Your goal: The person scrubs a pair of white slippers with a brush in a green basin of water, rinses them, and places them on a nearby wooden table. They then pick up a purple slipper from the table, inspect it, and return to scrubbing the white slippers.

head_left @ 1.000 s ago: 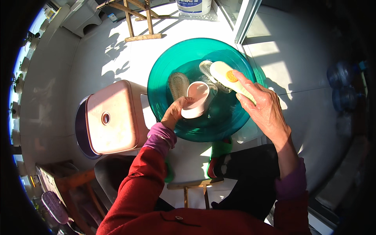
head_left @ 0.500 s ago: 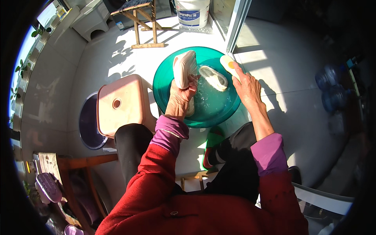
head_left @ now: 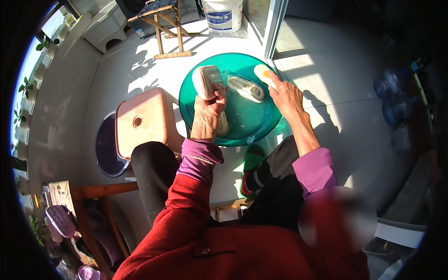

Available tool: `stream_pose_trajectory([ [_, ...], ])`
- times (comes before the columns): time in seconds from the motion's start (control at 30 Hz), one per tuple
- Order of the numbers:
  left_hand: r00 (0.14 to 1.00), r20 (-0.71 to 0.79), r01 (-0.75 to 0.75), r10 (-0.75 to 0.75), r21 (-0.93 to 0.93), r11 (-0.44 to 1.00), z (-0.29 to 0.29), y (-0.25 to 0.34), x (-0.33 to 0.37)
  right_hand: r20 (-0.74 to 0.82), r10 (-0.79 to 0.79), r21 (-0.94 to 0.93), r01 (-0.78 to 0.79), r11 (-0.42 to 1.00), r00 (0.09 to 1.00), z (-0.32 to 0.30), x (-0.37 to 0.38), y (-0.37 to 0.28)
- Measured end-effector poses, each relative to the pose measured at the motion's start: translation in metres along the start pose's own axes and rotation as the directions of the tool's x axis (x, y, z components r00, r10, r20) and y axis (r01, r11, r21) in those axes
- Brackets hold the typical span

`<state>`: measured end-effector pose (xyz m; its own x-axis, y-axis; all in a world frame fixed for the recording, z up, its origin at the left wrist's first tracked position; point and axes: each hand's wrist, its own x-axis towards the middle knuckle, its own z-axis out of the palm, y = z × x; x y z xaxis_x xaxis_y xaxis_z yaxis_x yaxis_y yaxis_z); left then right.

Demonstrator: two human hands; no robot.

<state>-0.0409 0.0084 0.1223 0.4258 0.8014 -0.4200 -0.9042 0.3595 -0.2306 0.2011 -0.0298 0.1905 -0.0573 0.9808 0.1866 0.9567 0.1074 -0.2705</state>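
Note:
My left hand (head_left: 207,113) grips a pale slip-on shoe (head_left: 203,83), raised over the left side of a green basin (head_left: 252,125) with water in it. In my right hand (head_left: 288,100), at the basin's right rim, is a cream scrub brush (head_left: 261,73) with an orange spot; its bristles are hidden. Between the hands, a second pale shoe (head_left: 246,89) lies in the water. Part of another whitish thing (head_left: 223,126) shows beside my left wrist, inside the basin; my hand covers the rest.
Left of the basin a pink plastic stool (head_left: 149,122) stands by a dark purple basin (head_left: 105,144). Beyond are a wooden folding stool (head_left: 172,54) and a white bucket (head_left: 221,16). A glass door frame (head_left: 272,35) rises at the far right of the basin, with large water bottles (head_left: 395,109) farther right.
The held shoe has tilted over and shifted slightly left. My right hand with the brush has moved a little left, and the view has shifted slightly. The floating shoe has turned a little.

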Motion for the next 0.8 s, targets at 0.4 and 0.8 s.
stream_pose_trajectory([
  [0.4,0.943,0.295,0.106,-0.156,0.177,0.978,0.053,-0.004,-0.009,-0.043,0.018,0.094,-0.014,0.995,0.999,-0.001,-0.003,-0.002],
  [0.8,0.913,-0.392,0.178,0.108,0.625,0.760,-0.091,0.048,0.026,-0.155,-0.022,0.301,0.068,0.951,0.988,0.040,0.013,-0.076],
])
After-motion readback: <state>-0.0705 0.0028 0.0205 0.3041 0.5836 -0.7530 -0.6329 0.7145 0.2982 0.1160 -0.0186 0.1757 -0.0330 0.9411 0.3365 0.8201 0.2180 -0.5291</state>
